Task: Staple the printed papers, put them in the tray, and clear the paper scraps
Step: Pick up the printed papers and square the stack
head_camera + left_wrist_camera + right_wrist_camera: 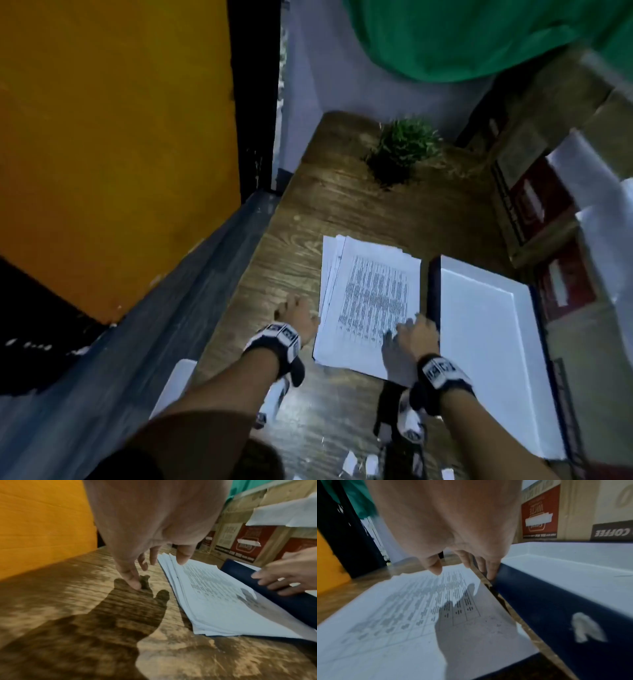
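I have the papers (368, 305) lying loosely fanned on the counter (342, 205), the tray (486, 342) just beside them at three o'clock, ready to receive them. My left hand (296, 317) hangs at their nine o'clock edge, fingers (132, 580) relaxed, holding nothing. My right hand (416, 334) rests spread over the sheets' tray-side edge, probably to square them. Scraps (350, 462) lie at six o'clock.

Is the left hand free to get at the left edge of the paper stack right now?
Probably yes. The left hand is open, holds nothing and sits on the table just beside the paper stack; nothing lies between them.
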A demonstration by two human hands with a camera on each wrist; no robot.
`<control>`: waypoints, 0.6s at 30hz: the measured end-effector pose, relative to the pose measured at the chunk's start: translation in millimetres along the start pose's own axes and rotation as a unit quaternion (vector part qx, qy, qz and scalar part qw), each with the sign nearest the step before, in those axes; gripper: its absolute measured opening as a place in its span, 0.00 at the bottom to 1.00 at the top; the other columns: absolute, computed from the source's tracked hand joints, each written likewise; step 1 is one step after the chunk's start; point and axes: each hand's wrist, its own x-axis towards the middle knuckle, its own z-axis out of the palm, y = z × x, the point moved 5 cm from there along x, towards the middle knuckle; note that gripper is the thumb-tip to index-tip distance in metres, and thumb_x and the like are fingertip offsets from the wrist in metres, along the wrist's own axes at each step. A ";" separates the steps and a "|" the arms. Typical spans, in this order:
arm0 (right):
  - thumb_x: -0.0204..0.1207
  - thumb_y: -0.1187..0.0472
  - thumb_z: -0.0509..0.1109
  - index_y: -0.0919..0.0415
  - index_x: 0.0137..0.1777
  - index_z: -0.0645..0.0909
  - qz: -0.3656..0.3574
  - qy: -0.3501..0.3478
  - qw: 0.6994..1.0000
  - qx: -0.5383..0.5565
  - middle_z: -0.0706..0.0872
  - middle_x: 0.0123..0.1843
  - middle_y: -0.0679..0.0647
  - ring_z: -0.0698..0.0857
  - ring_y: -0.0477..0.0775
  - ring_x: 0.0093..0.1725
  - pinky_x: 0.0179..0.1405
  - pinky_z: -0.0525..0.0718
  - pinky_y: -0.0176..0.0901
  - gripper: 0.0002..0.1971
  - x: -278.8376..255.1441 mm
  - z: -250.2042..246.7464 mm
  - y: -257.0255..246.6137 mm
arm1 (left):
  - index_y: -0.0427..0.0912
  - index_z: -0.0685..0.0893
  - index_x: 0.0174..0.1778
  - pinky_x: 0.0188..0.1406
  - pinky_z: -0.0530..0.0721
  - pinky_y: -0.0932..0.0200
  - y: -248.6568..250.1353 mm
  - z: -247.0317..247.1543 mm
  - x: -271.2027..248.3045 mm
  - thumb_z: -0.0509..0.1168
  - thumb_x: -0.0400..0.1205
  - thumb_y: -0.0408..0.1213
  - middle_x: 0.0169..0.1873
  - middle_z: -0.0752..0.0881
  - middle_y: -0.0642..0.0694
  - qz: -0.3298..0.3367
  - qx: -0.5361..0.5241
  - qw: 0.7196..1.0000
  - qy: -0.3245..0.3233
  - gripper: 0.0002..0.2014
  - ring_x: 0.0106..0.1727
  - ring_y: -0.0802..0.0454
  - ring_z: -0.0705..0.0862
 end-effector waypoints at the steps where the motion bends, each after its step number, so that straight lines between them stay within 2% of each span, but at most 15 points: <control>1: 0.79 0.52 0.65 0.71 0.75 0.67 0.022 -0.001 1.000 0.002 0.72 0.73 0.72 0.72 0.72 0.72 0.71 0.73 0.58 0.30 8.5 7.1 0.2 | 0.38 0.65 0.74 0.73 0.68 0.43 5.4 6.9 6.6 0.58 0.79 0.47 0.74 0.64 0.37 -0.001 0.021 1.000 -0.003 0.29 0.73 0.34 0.66; 3: 0.79 0.49 0.64 0.69 0.79 0.58 0.067 -0.007 0.997 0.023 0.64 0.79 0.71 0.65 0.72 0.77 0.74 0.69 0.61 0.35 14.5 17.5 -2.6 | 0.37 0.65 0.74 0.72 0.67 0.42 18.9 11.4 11.9 0.58 0.79 0.49 0.73 0.63 0.38 0.001 0.058 0.998 0.021 0.30 0.73 0.35 0.63; 5: 0.81 0.47 0.61 0.64 0.82 0.52 0.086 -0.016 0.996 0.011 0.57 0.82 0.68 0.58 0.70 0.80 0.77 0.63 0.64 0.36 17.7 28.8 -10.9 | 0.35 0.66 0.74 0.71 0.68 0.43 27.0 18.4 15.1 0.59 0.78 0.50 0.73 0.63 0.39 -0.021 0.059 0.997 0.044 0.31 0.73 0.36 0.62; 7: 0.81 0.48 0.61 0.61 0.81 0.53 0.084 -0.017 0.996 -0.006 0.56 0.81 0.67 0.55 0.68 0.80 0.75 0.61 0.65 0.34 15.0 38.8 -16.6 | 0.34 0.66 0.73 0.70 0.68 0.43 31.4 27.1 13.9 0.61 0.77 0.50 0.72 0.63 0.39 -0.052 0.027 0.997 0.056 0.32 0.74 0.37 0.62; 10: 0.78 0.49 0.65 0.62 0.78 0.59 0.107 0.006 0.994 0.008 0.62 0.78 0.68 0.60 0.68 0.78 0.73 0.67 0.65 0.33 21.0 35.8 -17.5 | 0.34 0.66 0.73 0.70 0.69 0.42 38.6 20.1 14.3 0.60 0.77 0.51 0.72 0.63 0.38 -0.083 -0.027 0.995 0.044 0.32 0.74 0.38 0.61; 12: 0.77 0.49 0.67 0.66 0.78 0.59 0.133 -0.009 0.990 0.045 0.67 0.77 0.69 0.67 0.70 0.76 0.72 0.71 0.63 0.35 22.0 30.5 -16.7 | 0.34 0.64 0.75 0.71 0.70 0.42 35.7 15.0 20.5 0.61 0.77 0.52 0.74 0.63 0.34 -0.106 -0.056 0.993 0.004 0.34 0.76 0.36 0.61; 14: 0.79 0.49 0.65 0.66 0.78 0.60 0.129 -0.048 0.988 0.066 0.68 0.78 0.65 0.70 0.68 0.77 0.74 0.70 0.59 0.32 19.5 24.0 -17.0 | 0.32 0.65 0.75 0.70 0.75 0.41 37.2 6.8 24.5 0.63 0.76 0.48 0.74 0.68 0.32 -0.114 -0.118 0.986 -0.038 0.35 0.75 0.34 0.69; 15: 0.80 0.49 0.63 0.64 0.77 0.63 0.119 -0.093 0.988 0.036 0.69 0.78 0.61 0.69 0.65 0.78 0.75 0.68 0.57 0.30 20.0 25.9 -19.0 | 0.31 0.66 0.75 0.67 0.79 0.42 38.6 3.2 25.8 0.64 0.76 0.44 0.72 0.73 0.32 -0.111 -0.159 0.980 -0.048 0.34 0.70 0.34 0.76; 16: 0.81 0.51 0.62 0.65 0.74 0.69 0.122 -0.115 0.986 0.002 0.71 0.77 0.61 0.70 0.64 0.77 0.75 0.67 0.55 0.26 22.7 26.3 -16.5 | 0.31 0.66 0.74 0.64 0.82 0.45 39.3 -0.2 25.2 0.63 0.77 0.40 0.67 0.78 0.33 -0.108 -0.183 0.975 -0.057 0.31 0.65 0.37 0.81; 17: 0.80 0.55 0.65 0.66 0.64 0.76 0.147 -0.127 0.981 0.017 0.75 0.73 0.61 0.75 0.63 0.73 0.72 0.71 0.52 0.18 25.8 28.4 -12.7 | 0.32 0.65 0.75 0.61 0.82 0.49 38.6 -3.2 21.4 0.62 0.79 0.37 0.61 0.80 0.35 -0.105 -0.190 0.974 -0.063 0.29 0.59 0.40 0.83; 18: 0.78 0.60 0.67 0.65 0.49 0.79 0.134 -0.130 0.980 0.062 0.80 0.65 0.62 0.79 0.60 0.65 0.65 0.75 0.48 0.07 23.2 27.5 -13.0 | 0.34 0.64 0.76 0.54 0.81 0.51 37.2 -6.4 17.1 0.61 0.80 0.34 0.51 0.81 0.38 -0.095 -0.187 0.976 -0.064 0.28 0.49 0.45 0.84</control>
